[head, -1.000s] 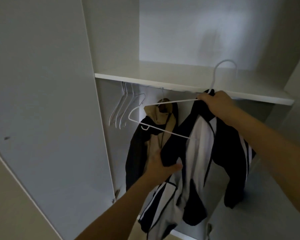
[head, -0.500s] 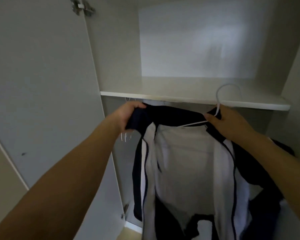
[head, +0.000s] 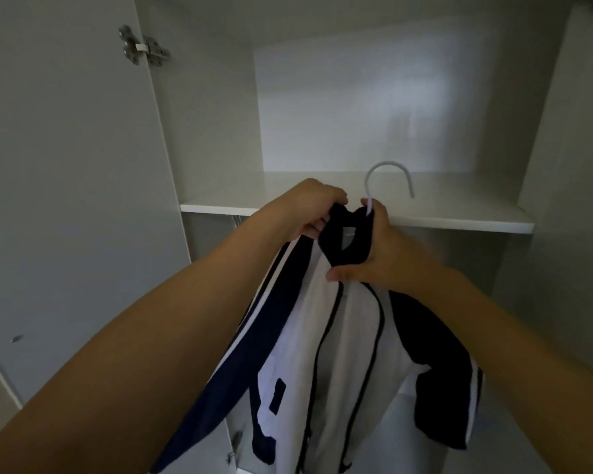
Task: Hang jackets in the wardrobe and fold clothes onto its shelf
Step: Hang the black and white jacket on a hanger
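A white and dark navy jacket [head: 343, 354] hangs in front of me on a white hanger [head: 387, 172], whose hook rises above its collar. My left hand [head: 308, 210] grips the jacket's left shoulder by the collar. My right hand [head: 374, 248] holds the dark collar and the hanger's neck together. Both hands are just below the front edge of the wardrobe shelf [head: 459, 220]. The hanger's arms are hidden inside the jacket, and the rail under the shelf is hidden too.
The wardrobe door [head: 65, 200] stands open on the left, with a metal hinge [head: 144, 46] near its top. The wardrobe's right wall [head: 569, 165] closes in the shelf space. The shelf top carries nothing I can see.
My left hand has slid along the jacket's shoulder towards the collar, close to my right hand. The jacket now hangs narrower and closed in front. My view has tilted upward.
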The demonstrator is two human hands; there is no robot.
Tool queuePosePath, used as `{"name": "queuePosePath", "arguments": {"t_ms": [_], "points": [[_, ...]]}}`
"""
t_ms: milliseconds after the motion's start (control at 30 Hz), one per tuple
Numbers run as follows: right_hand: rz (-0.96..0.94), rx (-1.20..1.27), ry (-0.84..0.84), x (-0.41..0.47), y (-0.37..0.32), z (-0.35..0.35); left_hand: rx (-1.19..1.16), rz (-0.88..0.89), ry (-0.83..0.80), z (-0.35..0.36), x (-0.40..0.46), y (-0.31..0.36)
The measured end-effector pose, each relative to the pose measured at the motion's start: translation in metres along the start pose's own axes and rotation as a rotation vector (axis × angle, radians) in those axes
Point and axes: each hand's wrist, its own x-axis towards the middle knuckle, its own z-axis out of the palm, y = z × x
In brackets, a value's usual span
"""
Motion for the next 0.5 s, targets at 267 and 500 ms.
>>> {"name": "queuePosePath", "arguments": {"t_ms": [267,500], "points": [[0.010,-0.122,0.358,0.023,0.004,0.012,-0.229,0.247,0.272,-0.007,-0.017,-0.042],[0.110,0.121,0.424,0.038,-0.004,0.025,0.157,-0.081,-0.046,0.141,-0.069,-0.215]]}}
